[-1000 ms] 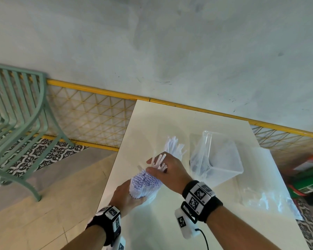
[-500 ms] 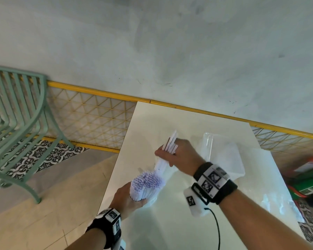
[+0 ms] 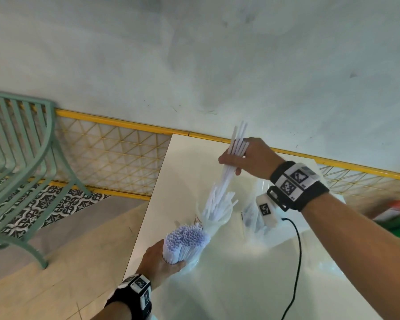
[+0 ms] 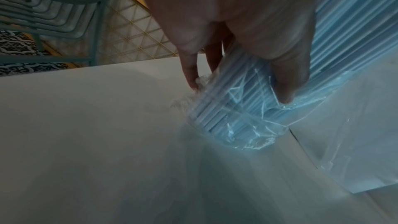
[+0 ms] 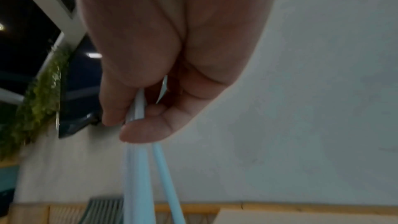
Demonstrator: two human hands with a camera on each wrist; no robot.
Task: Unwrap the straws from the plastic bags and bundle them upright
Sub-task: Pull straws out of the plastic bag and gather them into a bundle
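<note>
My left hand point(image 3: 163, 262) grips a thick bundle of white straws point(image 3: 185, 241) standing upright on the white table point(image 3: 187, 158), its foot still in crumpled clear plastic point(image 4: 243, 125). My right hand point(image 3: 247, 158) is raised above the table and pinches a few long white straws point(image 3: 237, 142) between thumb and fingers point(image 5: 137, 132). Their lower ends reach down toward a second clump of straws point(image 3: 219, 204) standing in an open plastic bag. In the left wrist view, my fingers point(image 4: 286, 77) wrap the bundle through the plastic.
A clear plastic container point(image 3: 259, 218) lies on the table under my right wrist, with loose plastic bags point(image 3: 333, 262) at the right. A green metal chair point(image 3: 16, 172) stands left on the floor. A yellow rail point(image 3: 129, 122) runs along the wall behind.
My right hand pinched a few straws beside the bundle and lifted them up and away toward the far side. The left hand kept holding the bundle in place.
</note>
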